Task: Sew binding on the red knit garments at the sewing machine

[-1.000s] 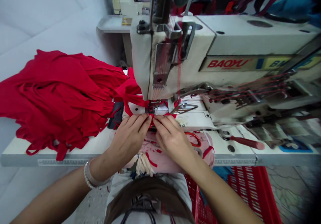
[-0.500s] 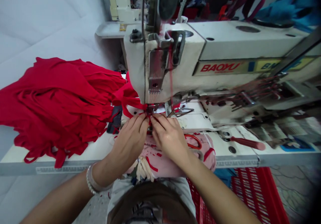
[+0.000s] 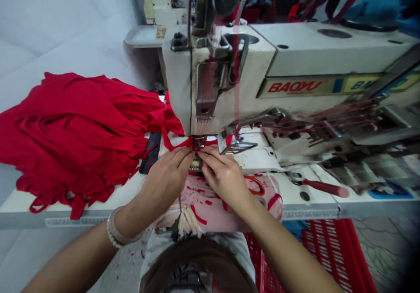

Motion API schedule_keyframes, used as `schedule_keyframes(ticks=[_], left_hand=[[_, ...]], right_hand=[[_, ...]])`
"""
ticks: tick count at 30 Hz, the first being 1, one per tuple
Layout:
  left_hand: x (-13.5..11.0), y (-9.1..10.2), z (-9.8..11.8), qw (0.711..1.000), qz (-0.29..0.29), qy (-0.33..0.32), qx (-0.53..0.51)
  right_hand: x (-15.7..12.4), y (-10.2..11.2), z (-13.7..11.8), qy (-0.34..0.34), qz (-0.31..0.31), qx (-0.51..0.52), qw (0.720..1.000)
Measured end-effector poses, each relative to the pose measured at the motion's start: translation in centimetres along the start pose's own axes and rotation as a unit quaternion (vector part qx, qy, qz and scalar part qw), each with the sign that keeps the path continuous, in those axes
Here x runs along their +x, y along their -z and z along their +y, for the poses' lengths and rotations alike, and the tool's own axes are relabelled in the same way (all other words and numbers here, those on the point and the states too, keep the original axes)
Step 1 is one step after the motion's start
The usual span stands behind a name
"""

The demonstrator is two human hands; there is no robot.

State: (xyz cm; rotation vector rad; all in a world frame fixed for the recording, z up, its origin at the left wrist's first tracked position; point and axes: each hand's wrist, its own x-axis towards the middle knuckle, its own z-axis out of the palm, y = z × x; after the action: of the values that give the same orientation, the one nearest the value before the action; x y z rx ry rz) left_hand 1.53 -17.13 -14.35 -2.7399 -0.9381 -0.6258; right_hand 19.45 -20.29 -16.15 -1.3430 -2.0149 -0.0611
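My left hand and my right hand meet just in front of the presser foot of a white sewing machine. Between both sets of fingertips a narrow red fabric strip is pinched, with part of it passing under the foot. The fingertips nearly touch each other and cover much of the strip there. To the left, the strip loops up beside a large heap of red fabric pieces. Red threads run down through the machine head to the needles.
Pink cloth with red scraps lies before the machine, near orange-handled scissors. A red-handled screwdriver rests to the right. Below the table edge stands a red crate. Another machine is behind.
The red loop left of the presser foot has changed shape and lies closer to the foot. My hands keep nearly the same place; the left wrist has shifted slightly left.
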Motion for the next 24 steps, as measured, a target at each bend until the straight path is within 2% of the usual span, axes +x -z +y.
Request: schedule_keyframes(ticks=[6,11,13,15,17,18,19,21,23,24], left_hand=[[0.1,0.3,-0.6,1.000,0.018,-0.016,0.013],[-0.1,0.1,0.8,0.998,0.011,-0.024,0.050],[-0.2,-0.1,1.2,0.999,-0.011,0.001,0.042],[0.1,0.3,0.2,0.998,-0.036,0.045,0.022],[0.9,1.7,-3.3,0.992,-0.052,0.114,0.001],[1.4,2.9,-5.9,0.987,-0.057,0.150,-0.012],[1.8,4.3,-9.0,0.974,-0.048,0.223,0.004],[2.1,7.1,-15.8,0.945,-0.004,0.322,0.052],[1.6,9.3,-22.0,0.892,0.038,0.439,0.100],[1.0,9.9,-24.3,0.878,0.016,0.470,0.095]], right_hand=[[-0.1,0.2,0.2,0.018,-0.004,-0.008,1.000],[0.0,0.4,-0.5,0.117,-0.011,-0.122,0.986],[-0.1,0.6,-0.3,0.157,-0.027,-0.145,0.977],[-0.3,1.2,0.6,0.168,-0.047,-0.131,0.976],[-0.4,2.2,2.2,0.142,-0.060,-0.110,0.982],[-0.3,2.8,3.2,0.118,-0.059,-0.109,0.985],[-0.1,3.4,4.2,0.101,-0.060,-0.111,0.987],[0.5,4.5,6.1,0.053,-0.075,-0.126,0.988],[1.2,5.2,7.6,-0.030,-0.090,-0.129,0.987],[1.6,5.3,8.2,-0.070,-0.082,-0.118,0.987]])
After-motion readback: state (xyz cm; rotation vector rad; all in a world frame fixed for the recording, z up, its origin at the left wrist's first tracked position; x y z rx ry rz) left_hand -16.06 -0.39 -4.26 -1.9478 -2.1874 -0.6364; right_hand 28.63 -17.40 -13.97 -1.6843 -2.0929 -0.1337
